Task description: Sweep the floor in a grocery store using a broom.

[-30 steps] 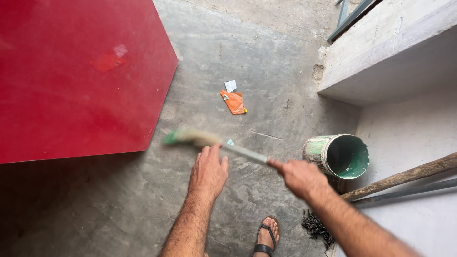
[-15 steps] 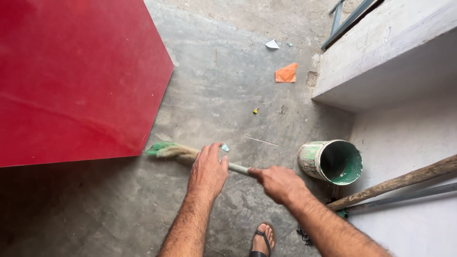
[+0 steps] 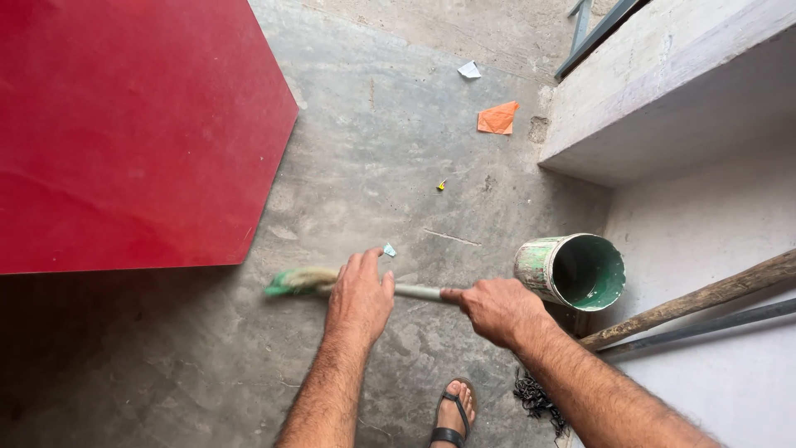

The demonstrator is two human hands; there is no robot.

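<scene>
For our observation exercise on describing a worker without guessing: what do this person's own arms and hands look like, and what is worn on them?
Both forearms are bare and hairy, with no sleeves in view. The left hand and right hand wear no gloves; no rings, watch or bands show. Lower down, one foot wears a dark strapped sandal.

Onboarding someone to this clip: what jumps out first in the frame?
The big red panel fills the upper left, lying flat on the concrete floor. At centre, the left hand and right hand both grip a broom held low across the floor. Right of them lies a tipped, green-stained bucket, with an orange scrap beyond.
</scene>
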